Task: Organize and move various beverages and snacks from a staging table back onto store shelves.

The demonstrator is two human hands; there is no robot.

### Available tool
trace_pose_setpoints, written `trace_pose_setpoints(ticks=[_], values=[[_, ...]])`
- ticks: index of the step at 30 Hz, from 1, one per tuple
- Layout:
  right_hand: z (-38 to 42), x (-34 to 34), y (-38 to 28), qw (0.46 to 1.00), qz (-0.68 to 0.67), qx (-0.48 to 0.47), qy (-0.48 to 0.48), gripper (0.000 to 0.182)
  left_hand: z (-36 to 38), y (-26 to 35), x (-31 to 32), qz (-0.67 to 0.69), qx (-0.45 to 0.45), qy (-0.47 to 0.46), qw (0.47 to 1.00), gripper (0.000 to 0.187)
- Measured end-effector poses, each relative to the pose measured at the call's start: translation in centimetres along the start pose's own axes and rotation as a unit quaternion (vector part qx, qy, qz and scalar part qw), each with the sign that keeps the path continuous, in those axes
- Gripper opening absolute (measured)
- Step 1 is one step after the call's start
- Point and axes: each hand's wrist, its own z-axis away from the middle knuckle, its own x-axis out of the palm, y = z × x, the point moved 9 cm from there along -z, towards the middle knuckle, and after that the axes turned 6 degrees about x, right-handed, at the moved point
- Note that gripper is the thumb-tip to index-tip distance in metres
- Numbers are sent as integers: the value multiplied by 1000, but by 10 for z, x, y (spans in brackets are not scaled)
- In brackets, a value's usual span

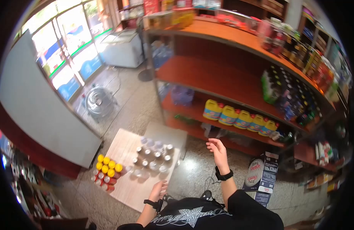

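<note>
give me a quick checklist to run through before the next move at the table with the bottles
1. Left hand free: ok, it appears to hold nothing, close to the near side of the table.
2. Right hand free: ok, raised away from the table, seemingly holding nothing.
3. Dark bottles upright: ok, they stand grouped on the table.
4. Yellow-topped containers upright: ok, clustered near a table corner.
5. Floor to the right clear: not ok, a printed carton is there.
6. Bottle labels readable: cannot tell, too small and blurred.
</note>
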Motion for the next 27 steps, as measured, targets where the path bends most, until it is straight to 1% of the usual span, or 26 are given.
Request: trace_pose_setpoints(ticks=[2, 4, 6, 7, 8, 9, 10, 11, 13, 14, 15, 17, 18, 20, 22, 23, 25, 26, 27], values=[[15, -81, -2, 998, 25, -5, 66, 21, 1, 29, 66, -51, 58, -32, 997, 43], [36, -157, -4, 991, 41, -8, 126, 21, -3, 51, 134, -87, 82, -61, 991, 41], [60, -226, -7, 980, 57, -10, 189, 21, -5, 71, 206, -94, 164, -174, 966, 39], [73, -254, -9, 973, 67, -6, 221, 21, -4, 79, 233, -106, 163, -186, 963, 39], [85, -279, -14, 964, 78, -2, 253, 22, 3, 93, 266, -128, 196, -218, 947, 37], [94, -298, -20, 961, 81, -5, 264, 22, 11, 103, 300, -144, 229, -250, 930, 36], [103, -315, -25, 958, 79, -3, 276, 23, 18, 113, 326, -146, 268, -260, 916, 32], [111, -329, -30, 955, 77, -1, 285, 23, 23, 113, 349, -146, 268, -269, 914, 32], [122, -350, -39, 952, 80, -10, 295, 25, 33, 117, 388, -160, 319, -284, 890, 29], [126, -360, -37, 949, 75, -10, 305, 25, 37, 114, 405, -152, 331, -297, 883, 29], [130, -367, -35, 947, 68, -10, 315, 26, 39, 111, 418, -157, 331, -300, 881, 29], [134, -375, -35, 943, 67, -16, 324, 28, 49, 110, 442, -177, 343, -335, 860, 29], [133, -377, -30, 945, 63, -4, 322, 31, 49, 109, 450, -163, 311, -357, 865, 30], [128, -380, -28, 945, 58, 6, 323, 33, 43, 114, 462, -145, 306, -361, 869, 30], [116, -375, -35, 954, 44, 3, 296, 39, 41, 128, 473, -117, 311, -360, 872, 32], [110, -376, -39, 954, 44, 1, 298, 39, 36, 133, 479, -118, 311, -362, 870, 32], [92, -375, -53, 958, 40, -23, 283, 46, 27, 149, 492, -104, 333, -369, 861, 33], [81, -379, -61, 957, 44, -27, 286, 46, 22, 158, 499, -125, 353, -372, 849, 34], [60, -385, -77, 956, 39, -66, 282, 48, 8, 177, 515, -117, 364, -379, 843, 35]])
